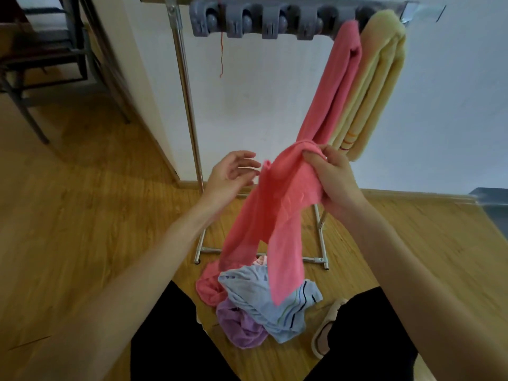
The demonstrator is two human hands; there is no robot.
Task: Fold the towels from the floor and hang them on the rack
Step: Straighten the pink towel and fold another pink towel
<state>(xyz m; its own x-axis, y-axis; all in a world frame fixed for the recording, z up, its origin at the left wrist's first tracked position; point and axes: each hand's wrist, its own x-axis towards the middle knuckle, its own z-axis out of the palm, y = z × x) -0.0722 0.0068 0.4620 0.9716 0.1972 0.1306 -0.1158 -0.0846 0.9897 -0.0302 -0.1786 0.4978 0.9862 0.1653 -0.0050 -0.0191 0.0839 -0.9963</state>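
your right hand (334, 177) pinches the top edge of a pink towel (277, 204), fingers curled into the cloth, and it hangs long and twisted down to the floor pile. your left hand (229, 171) is beside it, fingers spread and relaxed, holding nothing, just short of the cloth's left edge. the towel is held up between you and the rack (189, 111), not yet folded as far as i can tell. risks from here: the lower end trails into the pile, near the light blue striped towel (264, 301) and the purple towel (242, 329), so lifting could drag those along or snag. the cloth is twisted, so if your left hand grabs mid-edge and not a corner the fold will likely come out skewed. a one-hand pinch on slack fabric can slip. another pink piece (209, 288) lies on the floor at the pile's left; cannot tell if it is the same towel or a separate one. on the rack, a folded pink towel (341, 86) and a yellow towel (376, 86) already hang at the right end, touching each other, so free bar is to their left, under the grey clip holder (253, 22). a red thread (220, 56) dangles there and may catch. the rack base (261, 253) sits right behind the pile, and a slipper (327, 328) is beside it, both a trip or snag point.
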